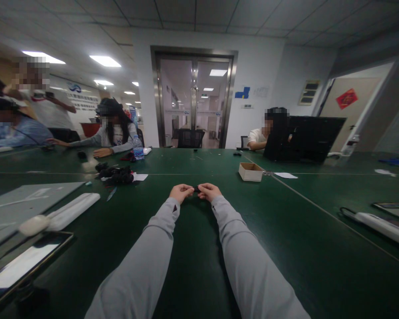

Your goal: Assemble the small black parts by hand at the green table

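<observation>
Both my arms, in grey sleeves, stretch out over the dark green table [286, 248]. My left hand [180, 192] and my right hand [209, 191] meet in the middle, fingers curled and pinched together. Between them they grip a small black object [196, 189] that is too small to make out. The hands rest on or just above the table top.
A small cardboard box [250, 171] sits to the right ahead. A heap of black parts [118, 175] and a water bottle [138, 148] lie left ahead. A tablet [23, 266], a white bar [71, 210] and a grey mat [23, 204] are near left. Several people sit around the far side.
</observation>
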`<act>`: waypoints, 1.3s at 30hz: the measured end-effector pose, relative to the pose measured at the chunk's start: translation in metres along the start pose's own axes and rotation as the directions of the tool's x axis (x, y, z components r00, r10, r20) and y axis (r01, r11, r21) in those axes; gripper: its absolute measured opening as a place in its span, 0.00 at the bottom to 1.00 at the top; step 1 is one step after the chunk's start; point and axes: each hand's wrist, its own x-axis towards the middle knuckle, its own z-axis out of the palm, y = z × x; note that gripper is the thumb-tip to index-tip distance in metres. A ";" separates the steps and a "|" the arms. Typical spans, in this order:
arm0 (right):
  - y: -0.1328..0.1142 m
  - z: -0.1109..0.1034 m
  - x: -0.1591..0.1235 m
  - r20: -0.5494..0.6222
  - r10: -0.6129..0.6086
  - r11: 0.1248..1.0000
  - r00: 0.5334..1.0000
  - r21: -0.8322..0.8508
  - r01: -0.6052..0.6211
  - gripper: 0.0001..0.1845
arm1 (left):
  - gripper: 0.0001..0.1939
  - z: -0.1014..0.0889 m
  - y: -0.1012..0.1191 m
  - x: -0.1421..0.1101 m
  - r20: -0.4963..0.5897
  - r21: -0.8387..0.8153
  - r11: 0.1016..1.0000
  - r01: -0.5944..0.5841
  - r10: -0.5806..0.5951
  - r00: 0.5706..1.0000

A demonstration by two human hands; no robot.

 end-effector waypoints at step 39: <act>0.005 -0.001 -0.001 0.085 -0.098 0.994 0.992 -0.045 0.102 0.21 | 0.22 -0.002 -0.005 0.007 -0.109 0.295 0.954 0.052 -0.020 0.994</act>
